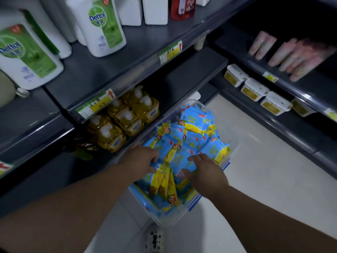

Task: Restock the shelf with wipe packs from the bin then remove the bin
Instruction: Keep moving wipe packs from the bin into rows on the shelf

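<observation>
A clear plastic bin [235, 145] with blue clips sits on the floor against the lower shelf. It holds several blue and yellow wipe packs [197, 136]. Both of my hands are down in the bin. My left hand [140, 157] curls its fingers round the edge of a wipe pack near the bin's left side. My right hand [204, 172] grips other packs at the near middle, its fingertips hidden among them. The dark lower shelf [191, 79] above the bin has bare room to the right of the yellow bottles.
Yellow pump bottles [124, 119] fill the left of the lower shelf. White Dettol bottles [102, 24] stand on the shelf above. White tubs [255, 88] and pink tubes [291, 53] line the right-hand shelves. My shoe [155, 238] stands on the pale floor [264, 179].
</observation>
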`<state>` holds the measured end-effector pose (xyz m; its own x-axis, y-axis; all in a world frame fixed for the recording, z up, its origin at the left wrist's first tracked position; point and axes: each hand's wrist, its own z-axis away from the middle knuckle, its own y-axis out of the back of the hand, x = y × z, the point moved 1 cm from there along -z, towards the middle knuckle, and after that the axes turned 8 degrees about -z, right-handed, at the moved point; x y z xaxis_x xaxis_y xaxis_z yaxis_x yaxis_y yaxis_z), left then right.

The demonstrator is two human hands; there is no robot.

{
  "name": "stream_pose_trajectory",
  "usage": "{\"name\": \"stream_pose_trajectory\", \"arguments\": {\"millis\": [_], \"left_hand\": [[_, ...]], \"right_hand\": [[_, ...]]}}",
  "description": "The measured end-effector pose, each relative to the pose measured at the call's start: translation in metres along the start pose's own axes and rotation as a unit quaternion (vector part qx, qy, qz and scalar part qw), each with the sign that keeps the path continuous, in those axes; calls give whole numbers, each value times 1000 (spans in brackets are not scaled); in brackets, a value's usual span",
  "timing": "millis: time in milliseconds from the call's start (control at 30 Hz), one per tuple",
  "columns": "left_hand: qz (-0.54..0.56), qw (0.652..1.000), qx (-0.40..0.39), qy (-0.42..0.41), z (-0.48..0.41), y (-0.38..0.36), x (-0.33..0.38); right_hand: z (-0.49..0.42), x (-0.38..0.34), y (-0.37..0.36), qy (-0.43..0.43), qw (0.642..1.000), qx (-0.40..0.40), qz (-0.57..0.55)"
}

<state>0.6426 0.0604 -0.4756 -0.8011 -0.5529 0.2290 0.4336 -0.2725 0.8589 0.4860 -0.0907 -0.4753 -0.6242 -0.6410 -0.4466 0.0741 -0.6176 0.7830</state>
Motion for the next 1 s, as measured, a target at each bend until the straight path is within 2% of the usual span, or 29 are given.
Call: {"name": "stream_pose_trajectory", "arguments": {"millis": [133, 233, 333, 567, 733, 833, 1000], "left_hand": [[172, 983, 26, 63, 7, 9, -25], [230, 961, 63, 141, 8, 13, -38], [274, 941, 108, 169, 12, 11, -48], [289, 932, 123, 180, 19, -6, -53], [314, 925, 117, 178, 26, -1, -49], [295, 931, 127, 173, 34, 12, -40], [274, 928, 177, 181, 55, 46, -10]], "right_hand": [[-10, -16, -14, 3, 998, -46, -50], [-17, -24, -28, -5, 993, -71, -93], [-26, -32, -38, -24, 989, -70, -128], [-61, -44, -43, -96, 956, 47, -274], [-57, -45, -31, -99, 958, 26, -266], [-47, -44, -11, -79, 960, 51, -263], [-28, -43, 31, -94, 930, 96, -341]]}}
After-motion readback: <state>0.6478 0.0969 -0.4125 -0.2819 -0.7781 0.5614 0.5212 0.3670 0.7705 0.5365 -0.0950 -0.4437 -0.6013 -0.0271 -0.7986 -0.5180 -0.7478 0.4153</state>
